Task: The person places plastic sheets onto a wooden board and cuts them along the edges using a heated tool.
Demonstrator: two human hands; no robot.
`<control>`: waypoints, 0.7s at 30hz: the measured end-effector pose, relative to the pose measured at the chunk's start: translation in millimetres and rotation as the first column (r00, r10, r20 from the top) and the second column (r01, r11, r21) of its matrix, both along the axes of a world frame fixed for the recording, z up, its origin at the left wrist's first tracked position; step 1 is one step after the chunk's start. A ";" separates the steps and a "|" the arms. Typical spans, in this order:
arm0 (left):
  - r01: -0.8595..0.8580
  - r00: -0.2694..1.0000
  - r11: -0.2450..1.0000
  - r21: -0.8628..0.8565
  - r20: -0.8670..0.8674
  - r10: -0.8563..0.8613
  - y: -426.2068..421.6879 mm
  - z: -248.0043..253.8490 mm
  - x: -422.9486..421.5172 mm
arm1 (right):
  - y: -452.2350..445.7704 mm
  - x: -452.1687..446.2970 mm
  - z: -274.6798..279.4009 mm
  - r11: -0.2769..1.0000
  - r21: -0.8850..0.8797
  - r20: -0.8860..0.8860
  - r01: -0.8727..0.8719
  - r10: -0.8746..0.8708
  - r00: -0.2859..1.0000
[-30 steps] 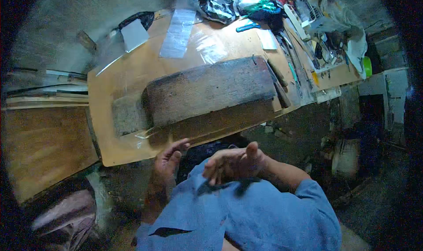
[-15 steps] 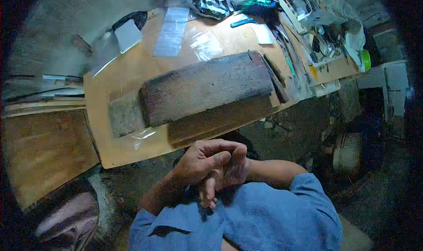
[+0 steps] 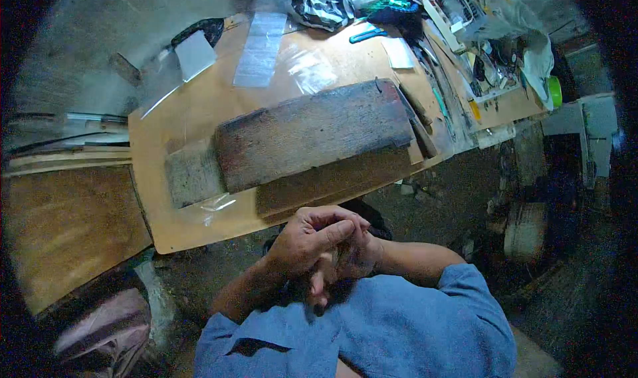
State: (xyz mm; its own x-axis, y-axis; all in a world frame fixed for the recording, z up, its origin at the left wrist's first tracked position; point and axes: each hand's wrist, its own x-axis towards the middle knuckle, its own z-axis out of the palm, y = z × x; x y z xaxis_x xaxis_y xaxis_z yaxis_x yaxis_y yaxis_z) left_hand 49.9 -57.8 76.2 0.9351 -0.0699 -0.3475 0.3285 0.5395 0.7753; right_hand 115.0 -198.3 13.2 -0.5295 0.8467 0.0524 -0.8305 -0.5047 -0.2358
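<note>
Wooden board (image 3: 316, 132) — lying on the table (image 3: 179, 235), going untouched. No longer hovering apart, now clasping right hand (image 3: 362, 255) in curled left hand (image 3: 294, 244) — keeping both off the board, hiding too much to tell of anything held within.

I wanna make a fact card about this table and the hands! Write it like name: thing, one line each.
Left hand: the left hand is wrapped over the right hand
Right hand: the right hand is against the left one, in front of the blue shirt
Table: a tan tabletop
Biggest thing on it: a long, dark board
Beside the board: a smaller grey slab
Past the board: a clear plastic strip and a blue tool
</note>
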 end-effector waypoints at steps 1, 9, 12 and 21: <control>0.004 1.000 1.000 -0.007 0.012 -0.004 1.8 -0.5 -0.3 | -2.2 -5.2 -4.3 0.998 -0.011 -0.157 0.065 -0.066 0.985; -0.046 0.999 0.998 -0.044 -0.026 0.045 8.3 -4.7 -15.9 | 6.1 5.3 4.3 0.999 -0.038 -0.204 0.029 -0.037 0.978; -0.097 0.981 0.987 -0.126 -0.181 0.073 15.7 1.8 -24.9 | 11.9 4.7 2.2 0.997 -0.070 -0.204 0.043 -0.056 0.977; -0.547 0.811 0.836 -0.050 -0.281 0.514 14.6 -20.8 -36.3 | 33.9 38.6 5.2 0.953 -0.197 0.527 0.231 -0.095 0.844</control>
State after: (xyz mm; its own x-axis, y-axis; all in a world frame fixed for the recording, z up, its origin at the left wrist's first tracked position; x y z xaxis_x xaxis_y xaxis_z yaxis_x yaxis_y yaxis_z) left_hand 13.6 -43.2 55.4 0.7235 0.3547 -0.5922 0.1334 0.7698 0.6241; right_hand 153.6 -164.4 18.5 -0.2772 0.8722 -0.4030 -0.7035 -0.4699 -0.5332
